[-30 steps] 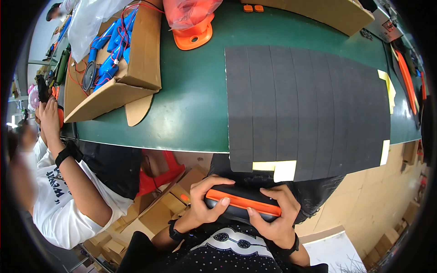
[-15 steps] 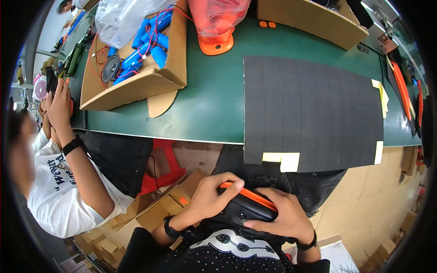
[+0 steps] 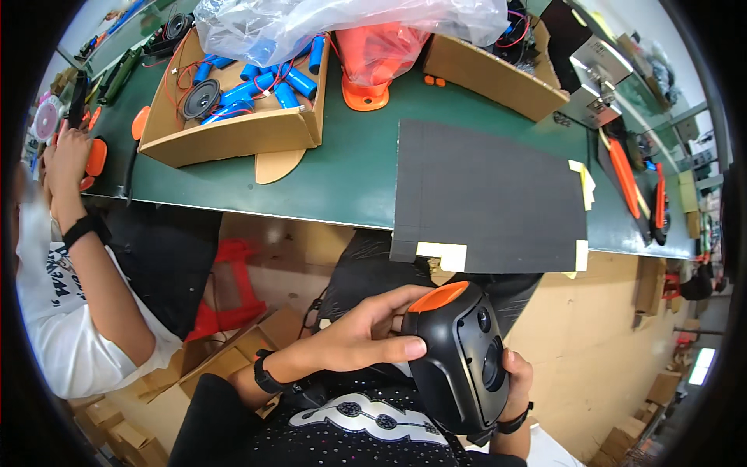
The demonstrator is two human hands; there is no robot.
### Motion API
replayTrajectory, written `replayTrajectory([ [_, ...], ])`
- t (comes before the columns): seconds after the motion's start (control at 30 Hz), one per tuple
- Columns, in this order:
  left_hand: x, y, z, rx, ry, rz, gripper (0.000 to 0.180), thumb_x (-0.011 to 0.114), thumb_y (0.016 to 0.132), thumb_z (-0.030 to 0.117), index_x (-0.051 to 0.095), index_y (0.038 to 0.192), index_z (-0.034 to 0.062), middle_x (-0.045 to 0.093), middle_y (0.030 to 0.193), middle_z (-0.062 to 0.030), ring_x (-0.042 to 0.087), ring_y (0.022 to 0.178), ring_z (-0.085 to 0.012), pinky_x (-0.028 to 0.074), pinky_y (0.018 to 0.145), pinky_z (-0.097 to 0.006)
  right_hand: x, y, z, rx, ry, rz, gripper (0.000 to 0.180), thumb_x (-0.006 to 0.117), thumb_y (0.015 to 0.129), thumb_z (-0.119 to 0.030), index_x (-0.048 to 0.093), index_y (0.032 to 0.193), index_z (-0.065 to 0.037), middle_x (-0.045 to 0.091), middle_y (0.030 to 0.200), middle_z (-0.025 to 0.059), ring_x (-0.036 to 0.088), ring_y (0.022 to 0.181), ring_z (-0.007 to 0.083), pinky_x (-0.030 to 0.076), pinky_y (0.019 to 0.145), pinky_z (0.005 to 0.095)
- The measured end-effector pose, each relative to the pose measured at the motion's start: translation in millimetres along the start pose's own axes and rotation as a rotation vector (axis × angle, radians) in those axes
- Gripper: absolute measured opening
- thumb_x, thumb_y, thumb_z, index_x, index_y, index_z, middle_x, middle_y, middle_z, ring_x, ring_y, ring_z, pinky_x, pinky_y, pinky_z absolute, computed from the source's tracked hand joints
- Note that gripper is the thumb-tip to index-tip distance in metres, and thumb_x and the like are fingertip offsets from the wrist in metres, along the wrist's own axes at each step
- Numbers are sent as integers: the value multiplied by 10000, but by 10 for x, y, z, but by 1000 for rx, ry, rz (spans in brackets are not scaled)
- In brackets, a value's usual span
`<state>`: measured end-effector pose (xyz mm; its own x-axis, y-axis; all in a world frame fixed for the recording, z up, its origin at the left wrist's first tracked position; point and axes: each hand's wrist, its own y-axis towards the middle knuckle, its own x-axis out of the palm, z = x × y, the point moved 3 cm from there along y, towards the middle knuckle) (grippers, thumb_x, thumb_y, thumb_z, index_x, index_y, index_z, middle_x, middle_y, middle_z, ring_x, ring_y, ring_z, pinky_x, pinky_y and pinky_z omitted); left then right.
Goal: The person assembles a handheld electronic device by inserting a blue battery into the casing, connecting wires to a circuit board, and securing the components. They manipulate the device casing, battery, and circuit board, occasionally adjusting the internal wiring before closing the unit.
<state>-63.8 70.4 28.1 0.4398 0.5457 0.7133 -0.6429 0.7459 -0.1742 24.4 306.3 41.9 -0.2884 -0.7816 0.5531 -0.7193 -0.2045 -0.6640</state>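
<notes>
Left hand: fingers wrapped on black speaker, near its orange end.
Right hand: cupping speaker's far side.

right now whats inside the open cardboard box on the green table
The cardboard box holds blue cylinders, a round black speaker and red wires. A clear plastic bag lies over its far side, and the near wall hides the floor there.

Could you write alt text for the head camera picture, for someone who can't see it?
A person's left hand and right hand hold a black speaker housing with an orange end over their lap, below a green workbench carrying a dark grey mat and a cardboard box of blue cylinders.
</notes>
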Motion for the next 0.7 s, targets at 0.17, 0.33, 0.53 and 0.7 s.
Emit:
replayTrajectory([
  [0.17,203,117,-14,-17,87,-44,851,858,922,185,364,1595,13,608,1343,-123,640,1228,-178,575,1009,-327,-150,-134,22,-142,176,19,705,649,989,-459,532,1430,78,706,1292,242,750,1061,327,619,948,424],
  [0.33,431,186,33,255,319,15,947,935,841,258,388,1570,2,602,1324,-124,634,1195,-181,543,1017,-354,8,-137,-66,-313,9,65,752,625,1017,-495,468,1494,65,638,1406,260,680,1220,374,545,1076,497],
  [0.53,645,250,-107,306,97,145,979,923,837,204,320,1578,-7,524,1452,-139,513,1378,-222,402,1180,-388,60,-70,121,-538,-215,-93,753,514,1070,-540,404,1595,-11,533,1557,205,560,1388,385,412,1215,502],
  [0.7,712,180,-227,358,267,190,1020,906,852,233,253,1592,-26,473,1487,-179,484,1413,-262,390,1186,-409,87,-61,167,-620,-284,47,707,358,1116,-580,458,1558,-37,562,1517,171,599,1342,294,494,1142,455],
])
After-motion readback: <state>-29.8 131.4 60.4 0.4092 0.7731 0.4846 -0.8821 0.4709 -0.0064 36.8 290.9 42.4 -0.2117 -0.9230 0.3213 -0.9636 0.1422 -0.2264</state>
